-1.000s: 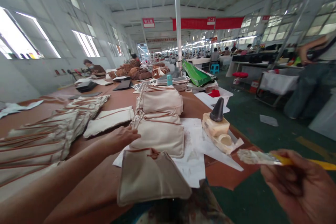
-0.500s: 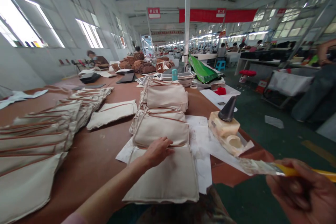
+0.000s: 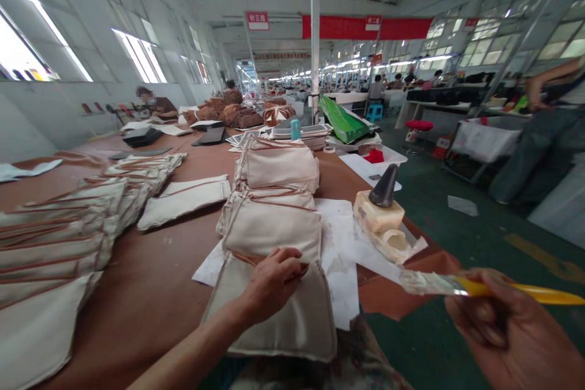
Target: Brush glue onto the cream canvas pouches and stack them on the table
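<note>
Brown table (image 3: 158, 292), smooth sheet w/ a dull sheen, takes up most of the near view. On its L side, a long row of pouches (image 3: 50, 256), cream cloth or soft leather (can't tell which), overlapping like shingles, brown trim on the edges. In the mid., two more piles, far pile (image 3: 278, 167) and mid. pile (image 3: 274, 228), one behind the other, plump & roughly rectangular.

Near pouch (image 3: 297, 329) lies at the table's front edge, just this side of the mid. pile; long side seems to run L–R, seams puckered. It's directly under the L hand (image 3: 274, 283), so L is the nearer: fingers bent at its upper edge, prob. pinching, but can't tell for sure as the tips are hidden.

White paper (image 3: 339, 280) sticks out R of the pouch, stained, crinkled. R hand (image 3: 516, 323) is off to the R, apart from the pouch, fingers closed round the brush (image 3: 475, 287): yellow handle, metal band, pale caked bristles aimed L, i.e. pouchward; long axis approx. L–R. Beyond the bristles: cream box (image 3: 379, 214), blocky & smeared, w/ a dark tapered cone (image 3: 384, 186) on top.
</note>
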`<state>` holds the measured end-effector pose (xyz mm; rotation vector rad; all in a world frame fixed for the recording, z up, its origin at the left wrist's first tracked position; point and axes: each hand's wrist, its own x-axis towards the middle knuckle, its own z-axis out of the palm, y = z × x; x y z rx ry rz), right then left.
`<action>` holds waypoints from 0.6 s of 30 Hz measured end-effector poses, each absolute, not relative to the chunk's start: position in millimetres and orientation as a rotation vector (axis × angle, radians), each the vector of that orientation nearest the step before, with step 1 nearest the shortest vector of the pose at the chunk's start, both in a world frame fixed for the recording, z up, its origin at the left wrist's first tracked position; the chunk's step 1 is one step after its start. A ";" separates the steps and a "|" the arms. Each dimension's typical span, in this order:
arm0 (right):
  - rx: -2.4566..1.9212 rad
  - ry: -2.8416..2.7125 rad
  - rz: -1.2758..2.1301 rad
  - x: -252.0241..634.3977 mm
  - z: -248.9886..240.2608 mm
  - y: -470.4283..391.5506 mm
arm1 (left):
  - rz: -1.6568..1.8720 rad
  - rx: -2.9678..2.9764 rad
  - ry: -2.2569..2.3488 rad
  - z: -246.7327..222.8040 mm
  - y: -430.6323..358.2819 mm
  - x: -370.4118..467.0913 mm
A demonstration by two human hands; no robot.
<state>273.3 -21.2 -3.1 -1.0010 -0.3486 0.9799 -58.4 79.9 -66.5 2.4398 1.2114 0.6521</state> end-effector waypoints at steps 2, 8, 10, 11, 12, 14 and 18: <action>-0.979 -0.289 1.012 264.0 -4.4 -19.9 | 0.525 2.363 1.205 -60.3 79.1 -58.4; -0.942 -0.402 1.080 235.7 -23.2 -20.2 | 0.330 2.307 1.207 -50.9 87.3 -51.0; -0.925 -0.449 1.106 229.8 -29.7 -18.1 | 0.347 2.293 1.209 -53.1 86.3 -49.5; -0.920 -0.471 1.121 227.1 -32.5 -16.1 | 0.360 2.284 1.221 -54.9 84.8 -48.8; -0.915 -0.495 1.136 224.4 -35.0 -13.4 | 0.374 2.275 1.243 -56.9 83.0 -48.2; -0.918 -0.563 1.155 218.5 -39.2 -6.7 | 0.400 2.260 1.291 -60.8 78.3 -46.7; -0.980 -0.768 1.122 202.8 -46.8 6.9 | 0.454 2.225 1.367 -64.2 66.3 -42.8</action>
